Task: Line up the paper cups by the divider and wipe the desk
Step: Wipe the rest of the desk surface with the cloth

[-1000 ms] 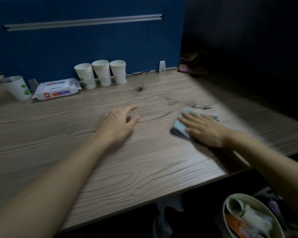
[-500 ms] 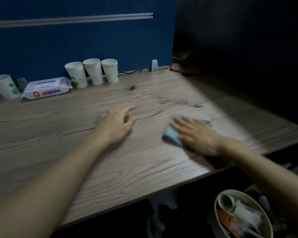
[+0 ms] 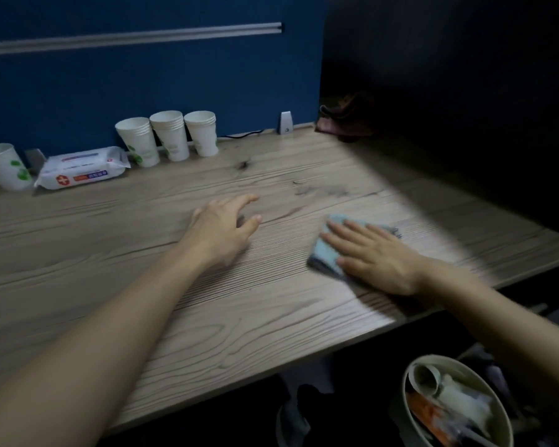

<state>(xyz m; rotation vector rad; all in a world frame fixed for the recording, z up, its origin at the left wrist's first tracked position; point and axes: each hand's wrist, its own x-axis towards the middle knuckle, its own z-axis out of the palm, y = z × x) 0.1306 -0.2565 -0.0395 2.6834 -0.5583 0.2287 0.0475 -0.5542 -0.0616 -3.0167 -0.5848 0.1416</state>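
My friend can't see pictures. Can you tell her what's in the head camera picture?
A person's right hand presses a light blue cloth flat on a wooden desk, while the left hand rests beside it. Three stacks of white paper cups stand in a row along the blue divider, beside a white wet-wipes pack.

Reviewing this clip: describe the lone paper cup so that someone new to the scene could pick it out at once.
Follow the blue divider along the back of the desk to its far left end. Left of the wet-wipes pack stands one paper cup with green leaf prints. Unlike the three stacked cups grouped right of the pack, it stands alone.
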